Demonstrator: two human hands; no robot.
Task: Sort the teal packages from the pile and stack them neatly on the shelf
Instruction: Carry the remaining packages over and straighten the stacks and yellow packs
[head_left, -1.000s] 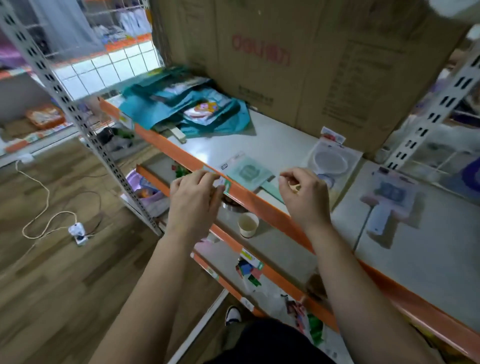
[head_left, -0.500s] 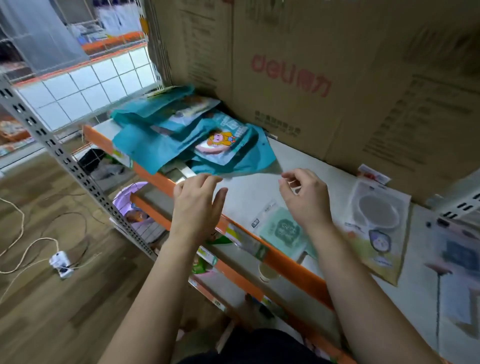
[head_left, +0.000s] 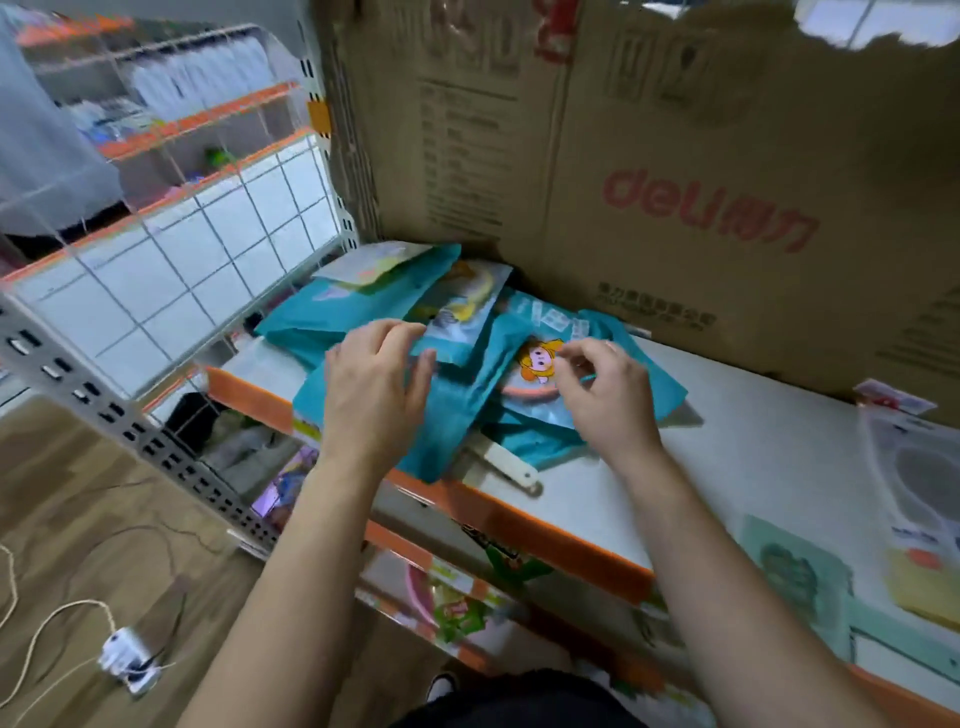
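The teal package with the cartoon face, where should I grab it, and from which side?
Pinch its right-hand edge, coming in from the right with the right hand. The teal package with the cartoon face lies flat. Its left side seems tucked under the neighbouring teal package, while its right edge rests free on the white shelf.

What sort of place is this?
Probably a shop stockroom or small warehouse. Signs: a white metal rack with orange-edged shelves, a big brown cardboard carton with red lettering standing on it, and a loose pile of sealed teal plastic packages waiting to be sorted.
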